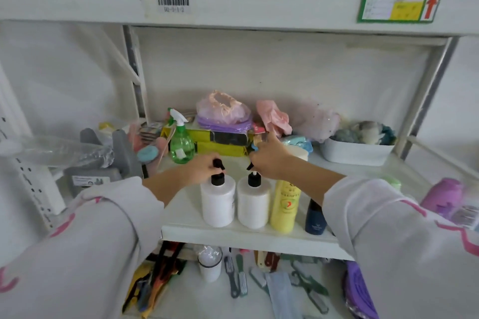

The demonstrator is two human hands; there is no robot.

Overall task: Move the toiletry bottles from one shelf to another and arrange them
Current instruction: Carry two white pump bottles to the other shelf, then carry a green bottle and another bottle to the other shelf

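Note:
Two white pump bottles stand side by side at the front of the middle shelf. My left hand grips the black pump head of the left white bottle. My right hand holds the black pump head of the right white bottle, index finger stretched out. A yellow bottle and a dark blue bottle stand upright to the right of them. A purple bottle lies at the far right.
Behind the bottles stand a green spray bottle, yellow boxes, a pink cloth, bagged items and a white tub. Brushes, scissors and a small white bottle lie on the lower shelf. Bowls sit on the top shelf.

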